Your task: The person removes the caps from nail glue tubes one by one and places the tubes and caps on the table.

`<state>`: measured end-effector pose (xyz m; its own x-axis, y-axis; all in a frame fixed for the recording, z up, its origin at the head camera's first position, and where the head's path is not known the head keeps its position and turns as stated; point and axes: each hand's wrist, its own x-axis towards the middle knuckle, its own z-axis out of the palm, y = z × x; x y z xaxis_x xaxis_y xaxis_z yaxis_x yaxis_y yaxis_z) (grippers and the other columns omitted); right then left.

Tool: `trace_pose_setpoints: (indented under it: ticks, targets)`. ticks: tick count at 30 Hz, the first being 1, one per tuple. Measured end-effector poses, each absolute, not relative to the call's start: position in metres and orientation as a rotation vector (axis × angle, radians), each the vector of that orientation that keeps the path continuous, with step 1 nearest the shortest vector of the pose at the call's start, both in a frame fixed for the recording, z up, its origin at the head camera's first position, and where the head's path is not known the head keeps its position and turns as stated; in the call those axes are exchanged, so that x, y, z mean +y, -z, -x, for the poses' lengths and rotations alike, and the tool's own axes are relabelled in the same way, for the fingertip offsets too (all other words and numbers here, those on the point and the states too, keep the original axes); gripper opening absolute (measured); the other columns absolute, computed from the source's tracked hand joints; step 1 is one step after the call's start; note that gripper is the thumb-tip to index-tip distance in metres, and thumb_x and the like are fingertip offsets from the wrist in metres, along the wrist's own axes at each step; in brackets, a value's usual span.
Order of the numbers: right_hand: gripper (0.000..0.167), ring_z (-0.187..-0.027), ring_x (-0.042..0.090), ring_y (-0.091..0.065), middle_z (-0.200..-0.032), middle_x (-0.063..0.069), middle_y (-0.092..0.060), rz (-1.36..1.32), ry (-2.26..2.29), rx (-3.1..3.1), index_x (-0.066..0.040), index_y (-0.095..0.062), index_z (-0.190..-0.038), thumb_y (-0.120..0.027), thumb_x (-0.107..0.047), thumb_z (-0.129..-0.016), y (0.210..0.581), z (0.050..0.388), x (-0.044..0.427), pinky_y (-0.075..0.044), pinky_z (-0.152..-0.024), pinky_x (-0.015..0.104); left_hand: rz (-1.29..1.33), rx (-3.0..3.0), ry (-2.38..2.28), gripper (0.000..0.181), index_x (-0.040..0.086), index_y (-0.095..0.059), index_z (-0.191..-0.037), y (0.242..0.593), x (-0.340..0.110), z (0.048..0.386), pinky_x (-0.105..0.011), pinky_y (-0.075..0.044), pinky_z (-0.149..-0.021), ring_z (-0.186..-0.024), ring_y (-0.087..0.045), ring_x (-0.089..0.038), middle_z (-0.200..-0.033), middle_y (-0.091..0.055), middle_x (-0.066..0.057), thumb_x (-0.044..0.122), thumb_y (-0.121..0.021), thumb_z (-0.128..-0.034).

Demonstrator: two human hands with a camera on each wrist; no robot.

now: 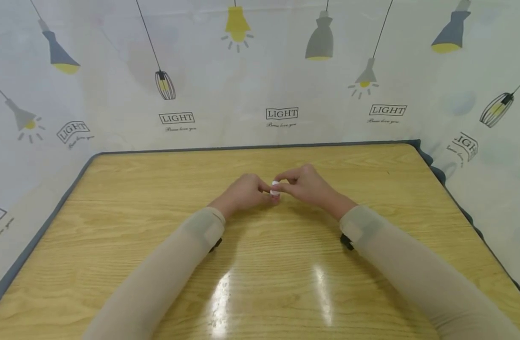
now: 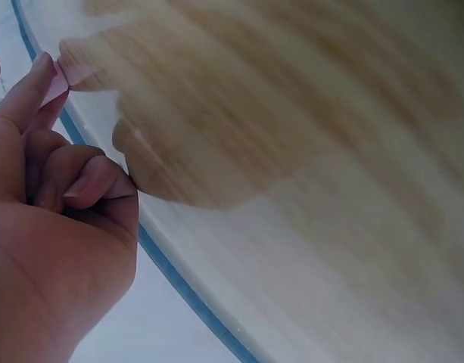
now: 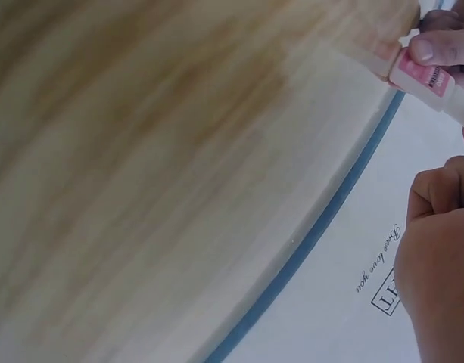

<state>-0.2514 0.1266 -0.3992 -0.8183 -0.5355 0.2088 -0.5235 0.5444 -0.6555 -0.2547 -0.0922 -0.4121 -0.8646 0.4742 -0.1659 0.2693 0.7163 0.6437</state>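
Note:
A small bottle (image 1: 275,198) with a pink label and a white top (image 1: 275,183) stands upright on the table between both hands. The left hand (image 1: 248,192) pinches the bottle low down between thumb and finger; in the left wrist view its other fingers are curled in, and a bit of pink (image 2: 56,85) shows at the fingertips. From the other side the right hand (image 1: 307,186) pinches the white top. In the right wrist view the labelled bottle (image 3: 422,78) touches the tabletop, and the right hand (image 3: 443,249) is partly cut off by the frame edge.
The wooden table (image 1: 260,264) has a dark blue-grey edging (image 1: 183,150) along its back and sides. Behind it hangs a pale sheet (image 1: 226,94) printed with lamps and lettering. Both sleeved forearms reach in from the front.

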Motion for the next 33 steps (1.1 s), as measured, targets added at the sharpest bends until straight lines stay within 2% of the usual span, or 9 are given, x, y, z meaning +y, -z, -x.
trace_pose_setpoints:
  ticks: [4, 7, 9, 15, 19, 22, 24, 29, 33]
  targets:
    - [0.021, -0.048, 0.004, -0.025, -0.053, -0.002, -0.057, 0.940, 1.187, 2.701, -0.007, -0.085, -0.109, -0.079, -0.024, -0.099, 0.3988, 0.2524, 0.1256, -0.027, -0.051, 0.023, -0.593, 2.586, -0.900, 0.028, 0.028, -0.084, -0.117, 0.4123, -0.0932, 0.2569, -0.034, -0.045, -0.081, -0.080, -0.052, -0.014, -0.090, -0.076, 0.003, 0.045, -0.081, -0.0951]
    - [0.023, -0.048, 0.003, -0.025, -0.079, 0.009, -0.080, 0.992, 1.183, 2.688, -0.002, -0.083, -0.112, -0.077, -0.020, -0.099, 0.3990, 0.2528, 0.1253, -0.028, -0.051, 0.022, -0.597, 2.567, -0.893, 0.027, 0.028, -0.085, -0.115, 0.4133, -0.0941, 0.2586, -0.033, -0.044, -0.080, -0.081, -0.052, -0.013, -0.091, -0.076, 0.004, 0.045, -0.081, -0.0944]
    - [0.023, -0.049, 0.003, -0.026, -0.099, 0.013, -0.083, 1.028, 1.175, 2.681, 0.000, -0.082, -0.114, -0.077, -0.018, -0.100, 0.4000, 0.2532, 0.1254, -0.028, -0.052, 0.022, -0.605, 2.553, -0.893, 0.024, 0.028, -0.086, -0.112, 0.4142, -0.0947, 0.2595, -0.033, -0.044, -0.078, -0.080, -0.050, -0.013, -0.090, -0.076, 0.004, 0.045, -0.082, -0.0939]
    - [0.025, -0.049, 0.005, -0.027, -0.107, 0.018, -0.082, 1.115, 1.128, 2.697, 0.002, -0.079, -0.120, -0.074, -0.014, -0.101, 0.4033, 0.2541, 0.1267, -0.030, -0.051, 0.022, -0.619, 2.529, -0.894, 0.019, 0.029, -0.086, -0.107, 0.4147, -0.0954, 0.2609, -0.031, -0.040, -0.073, -0.075, -0.045, -0.011, -0.084, -0.074, 0.008, 0.043, -0.082, -0.0938]
    - [0.026, -0.049, 0.005, -0.027, -0.073, 0.012, -0.075, 1.172, 1.024, 2.788, -0.001, -0.079, -0.120, -0.073, -0.018, -0.102, 0.4050, 0.2544, 0.1282, -0.029, -0.051, 0.022, -0.602, 2.547, -0.881, 0.024, 0.030, -0.085, -0.111, 0.4146, -0.0951, 0.2615, -0.031, -0.035, -0.066, -0.070, -0.039, -0.011, -0.070, -0.060, 0.008, 0.046, -0.082, -0.0933]
    - [0.024, -0.049, 0.004, -0.024, -0.052, -0.001, -0.046, 1.190, 0.926, 2.895, -0.007, -0.081, -0.115, -0.076, -0.026, -0.101, 0.4046, 0.2533, 0.1293, -0.026, -0.052, 0.023, -0.594, 2.564, -0.871, 0.027, 0.032, -0.084, -0.115, 0.4140, -0.0953, 0.2611, -0.032, -0.037, -0.068, -0.072, -0.041, -0.012, -0.073, -0.061, 0.008, 0.047, -0.082, -0.0928]
    - [0.024, -0.050, 0.004, -0.023, -0.053, -0.007, -0.036, 1.203, 0.882, 2.957, -0.009, -0.082, -0.110, -0.078, -0.030, -0.099, 0.4046, 0.2529, 0.1296, -0.025, -0.052, 0.023, -0.586, 2.581, -0.865, 0.028, 0.033, -0.084, -0.116, 0.4137, -0.0955, 0.2607, -0.032, -0.041, -0.073, -0.076, -0.046, -0.012, -0.083, -0.070, 0.009, 0.048, -0.083, -0.0922]
    - [0.022, -0.051, 0.003, -0.024, -0.053, -0.007, -0.039, 1.279, 0.874, 3.025, -0.008, -0.081, -0.101, -0.082, -0.029, -0.095, 0.4031, 0.2522, 0.1285, -0.025, -0.053, 0.023, -0.559, 2.614, -0.878, 0.033, 0.035, -0.083, -0.118, 0.4140, -0.0941, 0.2601, -0.034, -0.052, -0.093, -0.093, -0.060, -0.012, -0.111, -0.080, 0.011, 0.054, -0.082, -0.0907]
    - [0.020, -0.050, 0.003, -0.027, -0.053, -0.004, -0.048, 1.340, 0.898, 2.996, -0.004, -0.081, -0.100, -0.081, -0.023, -0.097, 0.4028, 0.2520, 0.1267, -0.028, -0.052, 0.022, -0.570, 2.601, -0.904, 0.035, 0.035, -0.082, -0.119, 0.4138, -0.0929, 0.2586, -0.035, -0.052, -0.089, -0.090, -0.058, -0.013, -0.104, -0.080, 0.009, 0.056, -0.080, -0.0917]
